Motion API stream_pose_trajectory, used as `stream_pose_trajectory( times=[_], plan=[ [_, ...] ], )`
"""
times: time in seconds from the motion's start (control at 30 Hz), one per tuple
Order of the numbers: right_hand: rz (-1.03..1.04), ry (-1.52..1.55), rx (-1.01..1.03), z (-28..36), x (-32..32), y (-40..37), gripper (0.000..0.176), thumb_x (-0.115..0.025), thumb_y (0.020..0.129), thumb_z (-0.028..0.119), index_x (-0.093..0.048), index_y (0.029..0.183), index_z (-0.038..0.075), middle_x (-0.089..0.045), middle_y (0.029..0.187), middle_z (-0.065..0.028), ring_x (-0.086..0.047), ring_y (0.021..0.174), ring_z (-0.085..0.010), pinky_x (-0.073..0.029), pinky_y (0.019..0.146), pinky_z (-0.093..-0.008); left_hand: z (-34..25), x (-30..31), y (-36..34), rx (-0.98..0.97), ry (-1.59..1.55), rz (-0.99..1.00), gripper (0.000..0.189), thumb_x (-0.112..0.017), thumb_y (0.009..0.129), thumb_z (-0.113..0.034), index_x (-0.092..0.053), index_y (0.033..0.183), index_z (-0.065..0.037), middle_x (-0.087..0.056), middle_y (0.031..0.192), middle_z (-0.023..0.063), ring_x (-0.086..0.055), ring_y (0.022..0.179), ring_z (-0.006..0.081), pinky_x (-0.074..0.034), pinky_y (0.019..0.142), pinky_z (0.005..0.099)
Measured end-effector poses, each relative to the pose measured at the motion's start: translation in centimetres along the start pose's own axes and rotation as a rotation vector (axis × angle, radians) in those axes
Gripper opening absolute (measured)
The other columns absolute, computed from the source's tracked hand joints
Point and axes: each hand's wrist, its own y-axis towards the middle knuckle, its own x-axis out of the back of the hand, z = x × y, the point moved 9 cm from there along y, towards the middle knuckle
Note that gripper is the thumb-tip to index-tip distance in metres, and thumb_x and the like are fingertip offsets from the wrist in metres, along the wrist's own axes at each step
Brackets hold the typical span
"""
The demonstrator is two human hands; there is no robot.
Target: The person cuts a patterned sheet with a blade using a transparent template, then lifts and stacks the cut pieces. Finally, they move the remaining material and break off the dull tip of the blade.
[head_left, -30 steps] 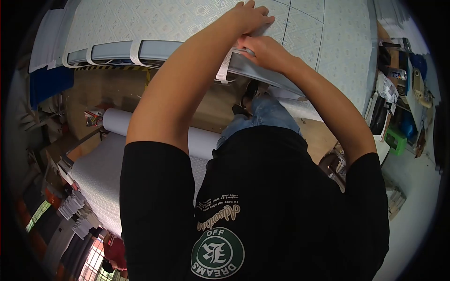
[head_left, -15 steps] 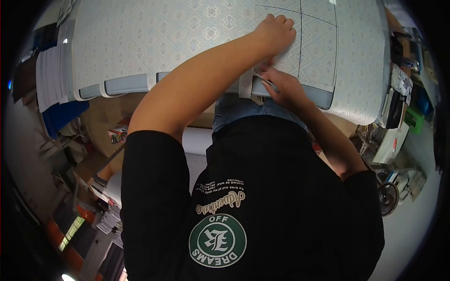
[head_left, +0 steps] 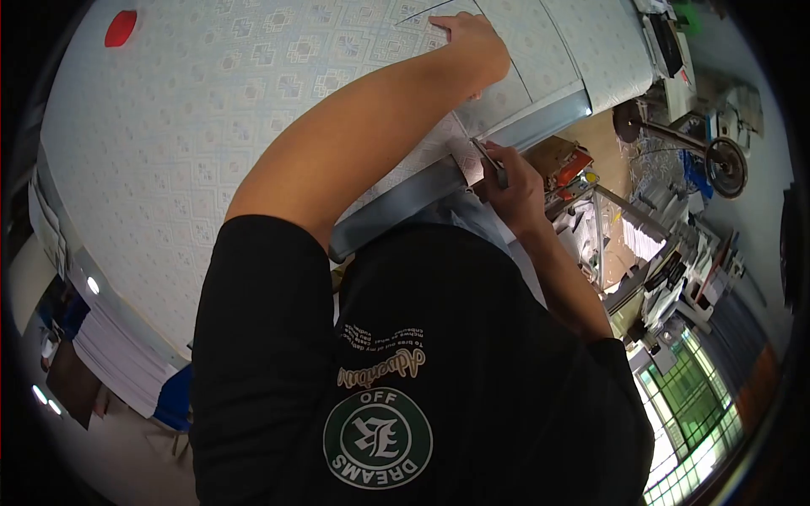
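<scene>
Pale patterned covering (head_left: 253, 93) is spread over the work surface in front of me. My left hand (head_left: 474, 46) rests on its upper part, where dark straight lines (head_left: 508, 63) cross it. A finger points out to the left and the hand looks spread; part of it is turned away from view. Close to the surface's front edge, my right hand (head_left: 515, 187) is closed around a slim grey tool (head_left: 491, 163), whose exact kind I cannot make out. The tool's tip is beside the covering's hanging edge, next to a pale strip (head_left: 462, 152).
A red piece (head_left: 121, 28) lies at the covering's far left. Grey bands (head_left: 396, 211) run along the front edge by my body. To the right are a metal wheel on a shaft (head_left: 727, 167), cartons (head_left: 561, 160) and paper stacks (head_left: 645, 240).
The view has turned, bringing the red piece and more of the right-hand clutter into sight. My left hand's finger now stretches out to the left. My right hand still grips the tool at the edge.
</scene>
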Motion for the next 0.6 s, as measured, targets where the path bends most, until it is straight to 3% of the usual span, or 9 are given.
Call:
stream_pose_trajectory(
  times=[0.07,0.13,0.33,0.6],
  plan=[
    [0.003,-0.034,-0.044,0.3,0.2,0.0,0.016,-0.07,0.088,0.008,-0.061,0.101,0.006,-0.072,0.1,-0.0139,-0.07,0.091,-0.0345,-0.056,0.076,-0.0422,0.1,0.0,-0.1,-0.012,0.006,0.013,0.067,-0.097,0.057,-0.034,-0.076,0.118,-0.015,-0.055,0.136,0.0123,-0.052,0.127,0.0364,-0.039,0.107,0.0702],
    [0.042,-0.068,-0.094,0.5,0.0,0.3,0.016,-0.071,0.088,0.01,-0.061,0.101,0.007,-0.07,0.094,-0.014,-0.068,0.085,-0.0359,-0.055,0.073,-0.043,0.1,0.3,-0.6,-0.054,0.075,-0.003,0.05,-0.091,0.069,-0.036,-0.076,0.111,-0.012,-0.064,0.123,0.0106,-0.061,0.117,0.0305,-0.048,0.102,0.0581],
    [0.0,-0.026,-0.106,-0.1,-0.5,0.9,0.017,-0.071,0.087,0.009,-0.061,0.1,0.005,-0.068,0.093,-0.0159,-0.067,0.084,-0.0383,-0.054,0.072,-0.0442,-0.4,-0.1,-1.2,-0.113,0.109,-0.031,0.047,-0.091,0.07,-0.036,-0.076,0.109,-0.013,-0.065,0.119,0.01,-0.062,0.114,0.0301,-0.049,0.101,0.057],
    [-0.001,0.027,-0.097,2.1,-2.7,7.8,0.018,-0.07,0.088,0.008,-0.058,0.101,0.005,-0.066,0.089,-0.0171,-0.066,0.083,-0.0395,-0.052,0.069,-0.0452,1.4,1.6,-0.9,-0.226,0.013,-0.118,0.043,-0.09,0.071,-0.037,-0.077,0.106,-0.013,-0.066,0.115,0.0092,-0.063,0.11,0.0296,-0.049,0.099,0.0554]
  ],
)
